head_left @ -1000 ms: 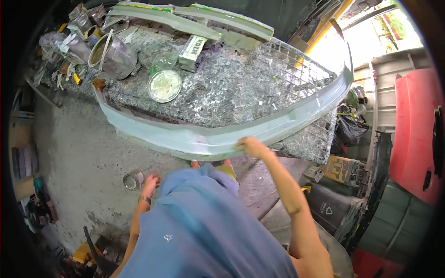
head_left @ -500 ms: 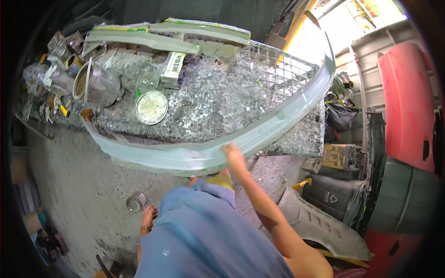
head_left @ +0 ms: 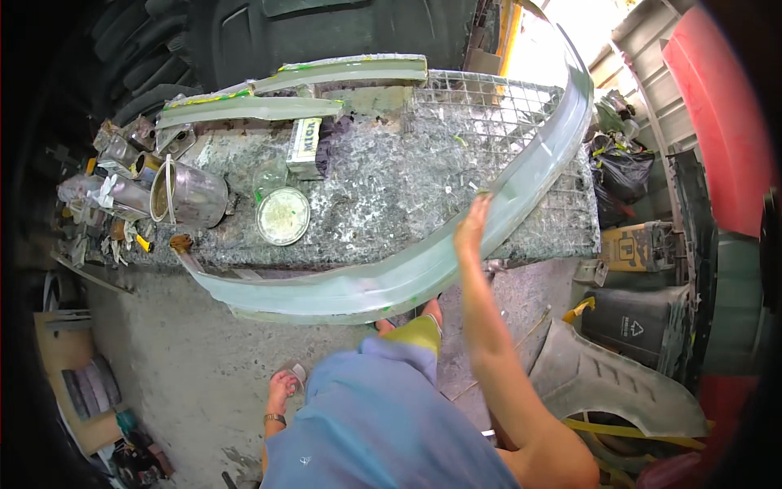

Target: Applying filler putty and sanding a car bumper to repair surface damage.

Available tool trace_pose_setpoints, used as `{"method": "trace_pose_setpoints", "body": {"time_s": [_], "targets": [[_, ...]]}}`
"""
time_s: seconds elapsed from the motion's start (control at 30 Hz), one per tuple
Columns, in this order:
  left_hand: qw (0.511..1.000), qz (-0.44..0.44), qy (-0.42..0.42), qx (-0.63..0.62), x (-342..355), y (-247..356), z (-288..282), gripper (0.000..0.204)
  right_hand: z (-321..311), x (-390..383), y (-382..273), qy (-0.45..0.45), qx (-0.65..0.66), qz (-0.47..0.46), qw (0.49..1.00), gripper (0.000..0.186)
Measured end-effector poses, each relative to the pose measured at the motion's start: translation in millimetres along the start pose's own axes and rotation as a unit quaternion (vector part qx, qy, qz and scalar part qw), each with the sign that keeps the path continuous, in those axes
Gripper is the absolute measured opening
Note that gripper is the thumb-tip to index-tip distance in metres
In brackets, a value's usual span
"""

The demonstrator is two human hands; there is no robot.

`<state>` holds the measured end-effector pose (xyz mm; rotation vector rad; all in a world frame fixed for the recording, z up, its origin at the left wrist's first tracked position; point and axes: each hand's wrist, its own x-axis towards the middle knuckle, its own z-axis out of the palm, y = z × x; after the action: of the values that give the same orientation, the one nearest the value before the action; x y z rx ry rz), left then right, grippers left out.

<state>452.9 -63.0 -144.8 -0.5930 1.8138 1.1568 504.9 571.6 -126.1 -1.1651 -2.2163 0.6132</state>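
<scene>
A long, curved, pale grey-green car bumper panel (head_left: 358,285) lies across the front of the workbench (head_left: 371,175), its right end sweeping up and away past the wire grid. My right hand (head_left: 471,228) rests on the panel's right half, fingers stretched along its surface. Low at my left side hangs my left hand (head_left: 282,386), fingers loosely bent and apart, away from the panel. Behind it a tin can (head_left: 296,375) shows in part on the floor. Nothing can be made out in either hand.
On the bench are a round tin of pale material (head_left: 283,216), a box (head_left: 305,148), a large metal can (head_left: 191,196) and two pale strips (head_left: 261,110). At right are a grey fender (head_left: 619,379), a black bin (head_left: 635,326) and a red panel (head_left: 721,122).
My right hand has slid rightward and farther along the panel, its fingers straightening out. My view has shifted, and my left hand now overlaps the tin can on the floor.
</scene>
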Motion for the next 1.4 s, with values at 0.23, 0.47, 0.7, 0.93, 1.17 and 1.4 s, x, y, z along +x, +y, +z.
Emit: {"method": "trace_pose_setpoints", "body": {"time_s": [0.23,0.47,0.7,0.93,1.17,1.4], "targets": [[0.982,-0.022,0.044,0.182,20,-121,-74,0.029,21,-182,-206,-0.258,0.329,-0.016,0.908,0.067],[1.0,-0.011,-0.017,-0.007,-5,-37,8,0.033,-56,-6,-89,-0.09,0.162,-0.04,0.982,0.046],[0.999,-0.016,0.01,-0.034,-13,-45,11,0.038,-21,16,21,-0.116,-0.108,-0.014,0.987,0.063],[0.997,-0.051,-0.016,-0.055,-12,-81,28,0.038,35,-128,-72,-0.171,0.074,0.104,0.977,0.074],[0.986,-0.075,-0.025,-0.145,-1,-107,51,0.038,91,-199,-153,-0.26,0.219,0.378,0.861,0.067],[0.973,-0.03,0.003,-0.229,-11,-121,54,0.038,81,-214,-326,-0.433,0.326,0.289,0.789,0.056]]}}
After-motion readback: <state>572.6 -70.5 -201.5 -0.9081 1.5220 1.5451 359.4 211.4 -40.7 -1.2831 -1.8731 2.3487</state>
